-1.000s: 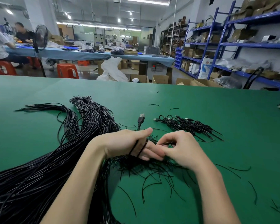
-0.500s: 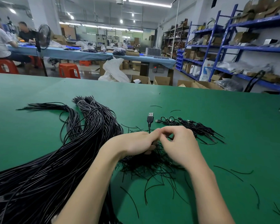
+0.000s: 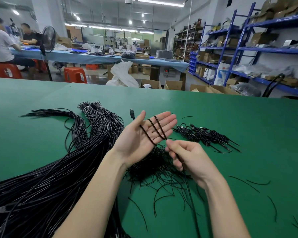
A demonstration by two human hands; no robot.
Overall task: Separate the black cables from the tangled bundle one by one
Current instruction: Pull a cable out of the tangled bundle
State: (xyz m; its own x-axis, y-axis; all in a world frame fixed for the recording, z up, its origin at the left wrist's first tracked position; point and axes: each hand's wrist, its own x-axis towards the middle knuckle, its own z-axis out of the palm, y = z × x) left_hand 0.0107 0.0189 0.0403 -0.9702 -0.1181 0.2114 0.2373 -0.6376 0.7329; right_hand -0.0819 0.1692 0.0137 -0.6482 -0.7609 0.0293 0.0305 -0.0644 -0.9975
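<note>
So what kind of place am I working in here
Most likely a small electronics or cable assembly workshop. A big bundle of black cables lies on a green worktable, blue shelving holds cardboard boxes, and other workers sit at a long blue bench behind.

Black cable wraps open left hand; right hand pinches it.

Two bare forearms and hands, no sleeves, rings or gloves
</note>
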